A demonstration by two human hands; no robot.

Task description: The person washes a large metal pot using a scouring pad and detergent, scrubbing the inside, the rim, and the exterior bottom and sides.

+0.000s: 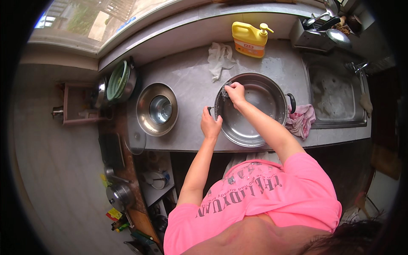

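Observation:
A large stainless steel pot (pixel 255 124) with black side handles stands on the grey counter. My left hand (pixel 211 125) is at its left handle, thumb near the rim; the fingers partly hide that handle. Inside the left rim, my right hand (pixel 235 93) presses a grey scouring pad (pixel 225 92) against the pot wall. Water drops and a wet sheen show on the pot's bottom. A pink patterned cloth (pixel 302 121) lies against the pot's right side, under the other handle. Behind the pot are a crumpled white cloth (pixel 220 59) and a yellow pump bottle (pixel 250 40).
Nested metal bowls (pixel 144 110) stand left of the pot, near a glass lid (pixel 137 145). A steel sink (pixel 333 92) with suds is set in at the right. Green colanders (pixel 118 81) stand back left, and a utensil holder (pixel 307 40) back right.

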